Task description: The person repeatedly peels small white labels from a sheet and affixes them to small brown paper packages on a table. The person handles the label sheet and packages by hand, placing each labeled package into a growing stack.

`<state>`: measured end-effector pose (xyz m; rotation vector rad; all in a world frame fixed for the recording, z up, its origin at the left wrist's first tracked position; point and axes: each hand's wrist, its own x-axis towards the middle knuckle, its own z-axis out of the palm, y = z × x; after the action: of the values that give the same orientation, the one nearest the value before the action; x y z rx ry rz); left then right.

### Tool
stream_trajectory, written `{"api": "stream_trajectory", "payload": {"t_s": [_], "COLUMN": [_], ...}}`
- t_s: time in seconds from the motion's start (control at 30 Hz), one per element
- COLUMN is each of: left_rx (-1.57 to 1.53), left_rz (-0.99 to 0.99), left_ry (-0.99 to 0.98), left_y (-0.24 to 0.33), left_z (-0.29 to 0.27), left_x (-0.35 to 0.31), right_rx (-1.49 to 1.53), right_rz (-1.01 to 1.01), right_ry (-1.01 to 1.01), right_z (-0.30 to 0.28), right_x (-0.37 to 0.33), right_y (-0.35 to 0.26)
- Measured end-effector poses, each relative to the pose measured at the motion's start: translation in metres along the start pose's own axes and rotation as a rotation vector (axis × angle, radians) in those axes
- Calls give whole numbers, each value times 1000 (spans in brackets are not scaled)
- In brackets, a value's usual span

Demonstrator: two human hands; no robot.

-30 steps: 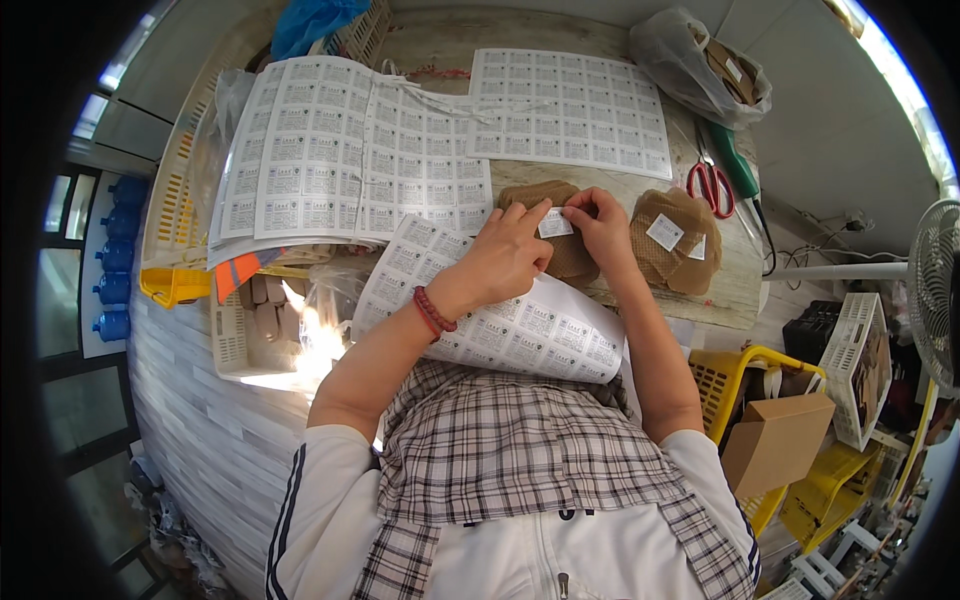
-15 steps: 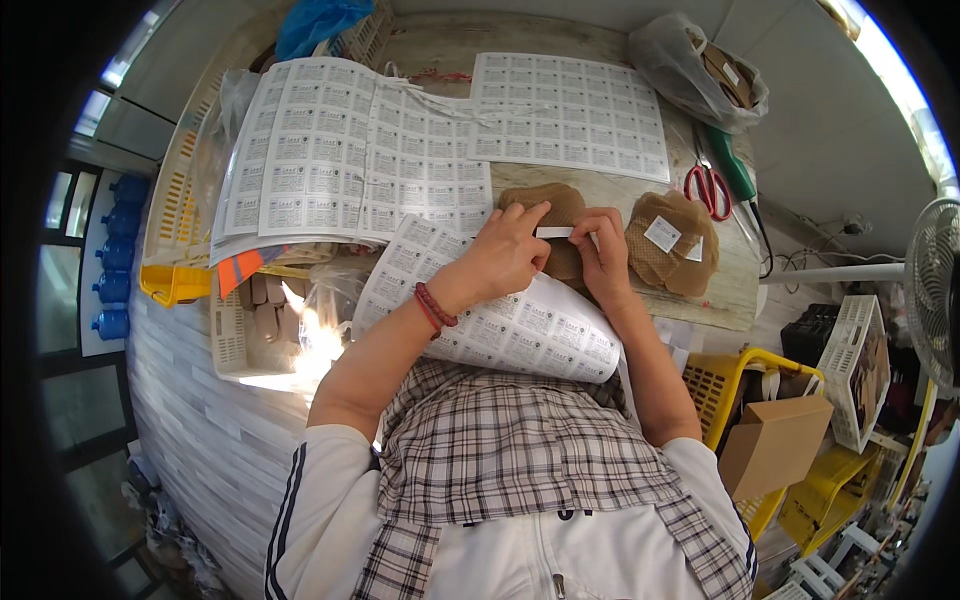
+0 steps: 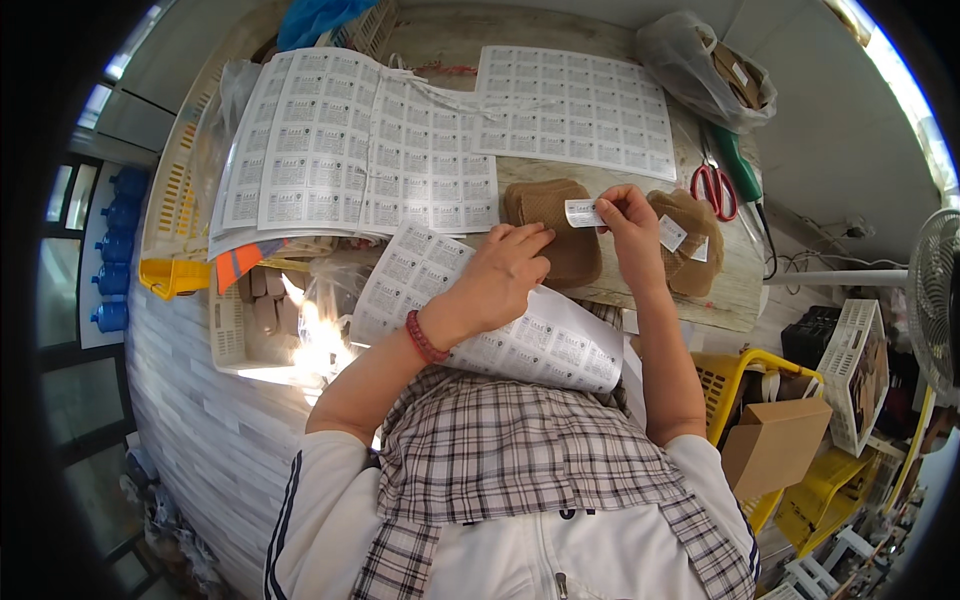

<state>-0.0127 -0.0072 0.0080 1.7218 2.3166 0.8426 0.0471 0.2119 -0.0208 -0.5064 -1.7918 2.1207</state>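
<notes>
A small white printed label [image 3: 579, 212] is pinched by one end in my right hand [image 3: 634, 237], above a stack of brown mesh-textured pieces [image 3: 575, 262]. My left hand [image 3: 500, 272] is open, its fingers stretched so that their tips reach the left edge of that stack. Under my left wrist a curled label sheet [image 3: 545, 345] slopes from the table edge toward my lap. Just right of my right hand sits another pile of brown pieces [image 3: 692, 277], with two white labels on it.
Stacked label sheets [image 3: 315, 150] cover the table's left, with another sheet [image 3: 575, 105] at the back. Red-handled scissors [image 3: 712, 190], a green-handled corded tool [image 3: 737, 165] and a plastic bag [image 3: 690, 75] lie on the right. A yellow crate [image 3: 722, 390] stands below right.
My right hand has moved right and up from the brown stack, and the label in it now shows its printed face. My left hand has drawn back a little toward me.
</notes>
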Motion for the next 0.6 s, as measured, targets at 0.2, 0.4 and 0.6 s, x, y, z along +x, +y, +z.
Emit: {"api": "stream_trajectory", "payload": {"t_s": [0.2,0.4,0.6], "left_rx": [-19,-17,-32], "left_rz": [-16,-24,-37], "left_ry": [-7,-12,-26], "left_y": [-2,-3,-1], "left_z": [5,7,5], "left_x": [-2,-4,-3], "right_rx": [-226,-319,-401], "right_rz": [-113,-161,-189], "right_ry": [91,121,150], "right_z": [12,17,19], "right_x": [6,4,2], "right_y": [41,39,39]}}
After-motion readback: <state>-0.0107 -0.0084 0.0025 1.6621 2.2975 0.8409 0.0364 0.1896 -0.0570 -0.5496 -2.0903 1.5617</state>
